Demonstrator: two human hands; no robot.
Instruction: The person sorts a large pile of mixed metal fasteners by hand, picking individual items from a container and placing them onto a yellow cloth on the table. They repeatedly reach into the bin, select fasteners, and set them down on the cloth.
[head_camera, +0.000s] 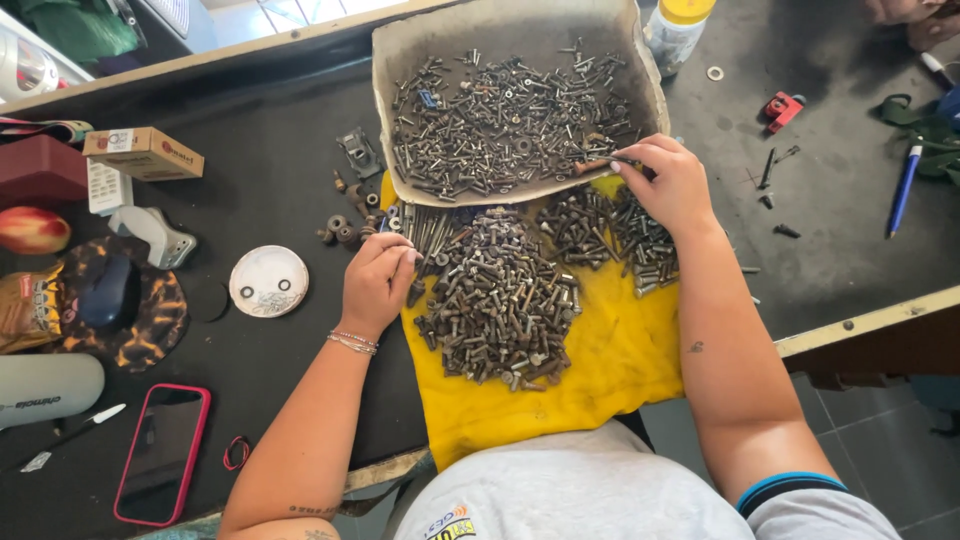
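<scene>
dark workbench (250, 190), cluttered. yellow cloth (620, 350) spread at near edge, bolt pile (500, 300) heaped on its middle, second smaller heap (600, 235) toward the right. cardboard tray (400, 40) of mixed screws sits just beyond the cloth, its near lip overlapping the cloth's far edge. right hand (675, 185) at tray's near-right lip, fingertips pinched shut on a thin dark screw (600, 163); screw's long axis runs roughly left-right, pointing left from the fingers, over the tray edge. left hand (378, 280) curled, fingers drawn together, resting at left edge of bolt pile, touching bolts there; cannot tell if gripping one. key relation: tray lies straight ahead of right hand, smaller heap directly under and just behind it; right hand clearly nearer to tray than left. left hand nearer to main pile and to loose nuts (345, 230) just beyond it. white lid (268, 281) with washers to left of left hand, near but apart. phone (163, 452) with red case at near-left, well apart. blue pen (905, 185) and red tool (782, 108) far right, well apart.
</scene>
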